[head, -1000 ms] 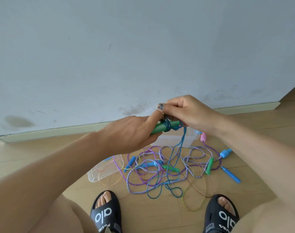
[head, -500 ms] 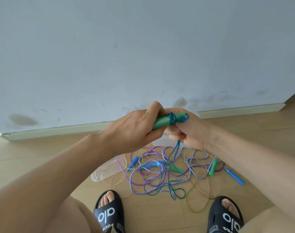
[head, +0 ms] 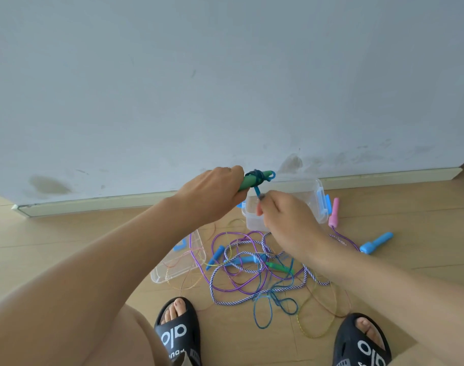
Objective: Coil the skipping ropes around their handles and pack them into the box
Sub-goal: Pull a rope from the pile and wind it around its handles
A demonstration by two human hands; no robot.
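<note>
Wood floor against a scuffed wall. Left hand (head: 212, 196) gripped the green handle (head: 248, 181), blue cord (head: 257, 191) already turned round it. Right hand (head: 286, 220) had its fingers pinched on the cord just below. Coiling underway, likely; next turn needs slack freed from the rope tangle (head: 254, 270). Clear box (head: 304, 196) sat open near the wall, room above it free.

left hand (head: 215, 192): grips green handle (head: 248, 181)
right hand (head: 286, 220): pinches blue rope (head: 257, 191)
clear box (head: 318, 199): on floor (head: 93, 233)
</note>
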